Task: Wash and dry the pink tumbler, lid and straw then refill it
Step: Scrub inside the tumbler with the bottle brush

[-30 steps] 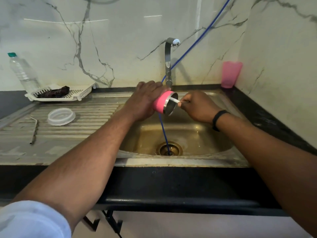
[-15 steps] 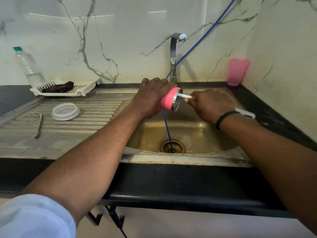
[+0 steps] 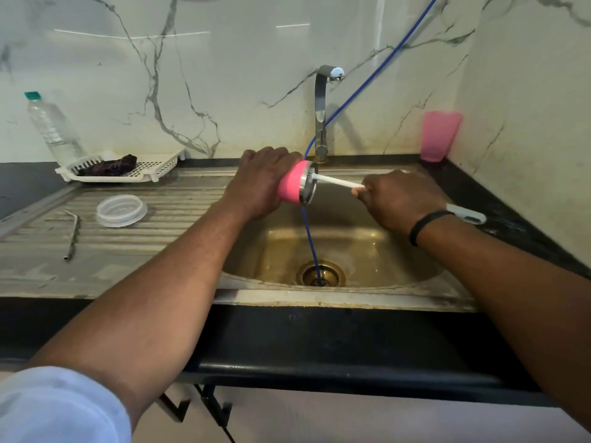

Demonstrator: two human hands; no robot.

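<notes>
While my two hands work over the sink basin (image 3: 351,244), the holdings read, nearest first:

Left hand (image 3: 259,183): fingers wrapped over the pink tumbler (image 3: 292,187), which I hold on its side, mouth turned toward my right hand, presumably so a brush can go straight in and rinse water can drop into the basin below.

Right hand (image 3: 399,199): fist curled round the white brush handle (image 3: 339,182); its far end sits inside the tumbler mouth. Brush head hidden.

Tumbler: pink outer wall, bright steel rim and lining; whether wet or soapy I cannot tell.

Left of my left hand, on the draining board: clear lid (image 3: 121,210), and beyond it the metal straw (image 3: 73,233), both apart from the tumbler, awaiting their wash, I judge.

Beyond both hands: tap (image 3: 321,123); no water visibly running.
</notes>
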